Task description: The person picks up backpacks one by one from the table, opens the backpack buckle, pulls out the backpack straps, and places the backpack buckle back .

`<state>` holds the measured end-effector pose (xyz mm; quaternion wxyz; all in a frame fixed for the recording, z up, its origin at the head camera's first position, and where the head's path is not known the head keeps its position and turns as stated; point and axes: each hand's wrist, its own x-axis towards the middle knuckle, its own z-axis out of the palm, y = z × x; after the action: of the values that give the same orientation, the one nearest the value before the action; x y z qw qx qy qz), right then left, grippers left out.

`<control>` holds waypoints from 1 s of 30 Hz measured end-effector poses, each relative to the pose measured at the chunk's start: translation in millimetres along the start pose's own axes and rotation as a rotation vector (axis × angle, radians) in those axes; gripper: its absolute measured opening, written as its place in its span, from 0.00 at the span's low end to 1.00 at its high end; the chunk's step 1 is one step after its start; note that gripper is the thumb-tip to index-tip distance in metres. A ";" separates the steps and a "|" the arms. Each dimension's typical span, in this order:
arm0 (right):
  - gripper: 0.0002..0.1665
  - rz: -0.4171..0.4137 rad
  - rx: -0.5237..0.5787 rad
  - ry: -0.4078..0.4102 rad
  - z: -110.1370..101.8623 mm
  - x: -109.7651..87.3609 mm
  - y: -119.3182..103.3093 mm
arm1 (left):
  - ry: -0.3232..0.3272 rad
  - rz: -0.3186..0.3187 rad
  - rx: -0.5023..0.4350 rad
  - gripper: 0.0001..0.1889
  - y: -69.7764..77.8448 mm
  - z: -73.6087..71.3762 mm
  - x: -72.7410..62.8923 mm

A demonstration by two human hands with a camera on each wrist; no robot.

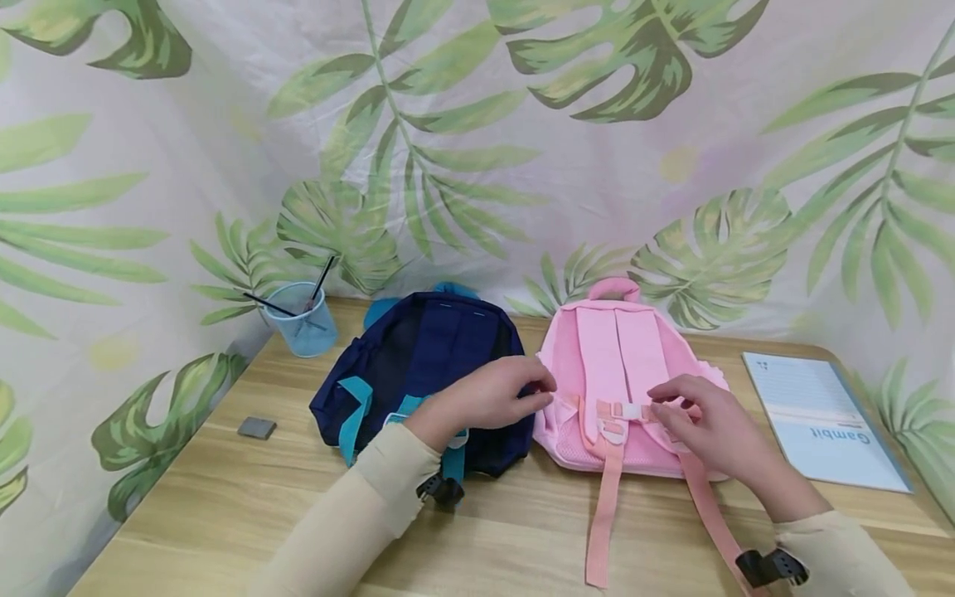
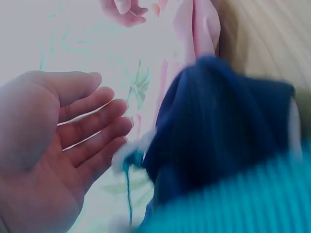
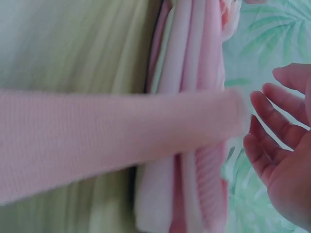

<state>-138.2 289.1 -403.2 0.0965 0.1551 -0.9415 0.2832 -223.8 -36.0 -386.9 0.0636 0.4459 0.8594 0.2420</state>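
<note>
A pink backpack (image 1: pixel 604 348) lies with its strap side up on the table, its salmon straps trailing toward the front edge. Across its straps sits a small pale buckle (image 1: pixel 629 410). Over the right side of this bag hovers my right hand (image 1: pixel 709 419), fingertips right by the buckle and fingers loosely bent; the right wrist view shows nothing in its palm. Left of it is a navy backpack (image 1: pixel 440 340) with teal straps (image 1: pixel 355 414). My left hand (image 1: pixel 492 394) hangs above the navy bag's right edge, fingers relaxed, holding nothing, fingertips toward the pink bag.
A blue mesh cup (image 1: pixel 307 330) holding pens stands at the back left. Nearer on that side lies a small grey block (image 1: pixel 257 428). On the right is a light blue notebook (image 1: pixel 824 419). A leaf-patterned curtain (image 1: pixel 448 149) hangs behind the wooden table (image 1: pixel 224 514).
</note>
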 end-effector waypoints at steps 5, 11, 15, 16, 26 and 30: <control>0.15 0.011 -0.005 -0.045 1.8 -1.7 12.4 | -0.031 -0.043 -0.025 0.10 14.2 11.5 23.0; 0.18 -0.017 -0.024 -0.053 12.4 -1.3 19.4 | -0.038 -0.032 0.000 0.11 23.8 28.9 49.0; 0.18 -0.024 -0.055 -0.050 18.3 0.6 20.3 | -0.042 -0.034 0.004 0.12 24.1 39.7 62.0; 0.18 -0.026 -0.063 -0.048 19.1 1.2 20.0 | -0.048 -0.039 0.004 0.12 23.9 42.0 65.0; 0.15 -0.002 -0.091 -0.085 22.4 9.8 16.4 | -0.079 -0.058 -0.004 0.13 23.8 55.2 85.4; 0.10 -0.040 -0.118 -0.094 22.7 13.0 17.6 | -0.097 -0.079 -0.024 0.14 25.0 57.3 89.0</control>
<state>-158.6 287.2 -427.2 0.0666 0.1811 -0.9567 0.2178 -239.6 67.7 -415.7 0.1200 0.4221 0.8692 0.2280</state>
